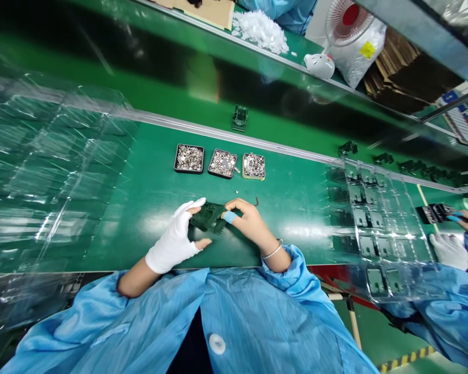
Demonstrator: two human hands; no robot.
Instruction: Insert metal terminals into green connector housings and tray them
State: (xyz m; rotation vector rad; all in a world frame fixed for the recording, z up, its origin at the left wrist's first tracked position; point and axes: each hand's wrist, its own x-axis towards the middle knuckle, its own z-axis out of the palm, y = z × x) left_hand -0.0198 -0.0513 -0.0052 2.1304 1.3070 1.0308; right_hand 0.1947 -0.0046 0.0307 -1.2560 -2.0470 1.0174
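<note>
A dark green plastic housing [207,217] is between my hands just above or on the green bench, its fine detail too dark to make out. My left hand [175,236], in a white glove with bare thumb and fingertips, steadies the housing's left side; the thumb stands a little away below it. At the right end, my right hand [246,221], with a blue finger cot, closes its fingertips on the housing; anything small in that pinch is hidden. Beyond the hands are a left tray [189,158], a middle tray [222,163] and a right tray [253,165] of small metal parts.
Clear plastic blister trays [54,156] are stacked left. Another blister tray [388,239] with several green housings lies right, near a co-worker's gloved hand [449,250]. One green housing [239,118] sits behind the metal rail. A fan [349,21] stands on the shelf above.
</note>
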